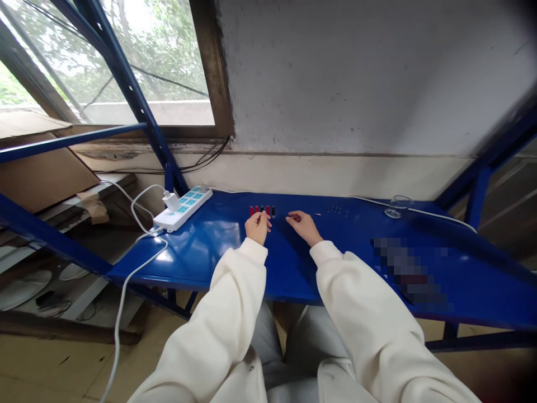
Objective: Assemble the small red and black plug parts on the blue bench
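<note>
A row of small red and black upright pieces [262, 210] stands on the blue metal shelf [218, 252] near the wall. My left hand [257, 226] rests just in front of the row, fingers curled, with a small dark piece at its fingertips. My right hand [302, 225] lies to the right of the row, fingers bent and pinched towards the left; what it holds, if anything, is too small to make out. Both arms wear cream sleeves.
A white power strip [182, 209] with a plugged-in charger and white cable lies at the shelf's left end. Several tiny dark parts [335, 210] and a clear glass dish [396, 206] sit to the right. A blurred dark object [409, 271] lies at the front right. Cardboard [37, 168] leans at left.
</note>
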`<act>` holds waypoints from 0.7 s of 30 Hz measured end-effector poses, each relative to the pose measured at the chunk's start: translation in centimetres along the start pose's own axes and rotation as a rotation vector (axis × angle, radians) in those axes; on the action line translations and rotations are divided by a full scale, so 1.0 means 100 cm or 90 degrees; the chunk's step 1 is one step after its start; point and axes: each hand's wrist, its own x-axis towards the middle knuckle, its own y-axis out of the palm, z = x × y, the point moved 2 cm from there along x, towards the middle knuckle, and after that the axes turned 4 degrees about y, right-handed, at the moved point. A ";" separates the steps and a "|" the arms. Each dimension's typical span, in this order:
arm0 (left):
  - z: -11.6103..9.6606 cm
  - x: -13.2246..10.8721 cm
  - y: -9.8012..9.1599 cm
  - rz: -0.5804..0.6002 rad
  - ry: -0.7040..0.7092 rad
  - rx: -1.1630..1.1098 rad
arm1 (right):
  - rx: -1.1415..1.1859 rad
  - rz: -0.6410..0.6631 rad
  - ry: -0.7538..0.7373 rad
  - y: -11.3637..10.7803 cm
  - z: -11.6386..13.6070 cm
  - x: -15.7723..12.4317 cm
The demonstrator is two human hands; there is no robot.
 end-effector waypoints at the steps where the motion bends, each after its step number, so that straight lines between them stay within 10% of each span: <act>1: 0.000 0.000 0.000 -0.006 -0.004 -0.008 | -0.078 0.007 -0.009 0.005 0.002 0.003; 8: 0.001 0.001 0.000 -0.023 -0.040 -0.052 | -0.408 0.048 -0.032 0.032 0.015 0.018; 21: 0.000 0.000 0.001 -0.013 -0.038 -0.063 | -0.448 0.073 -0.008 0.046 0.015 0.030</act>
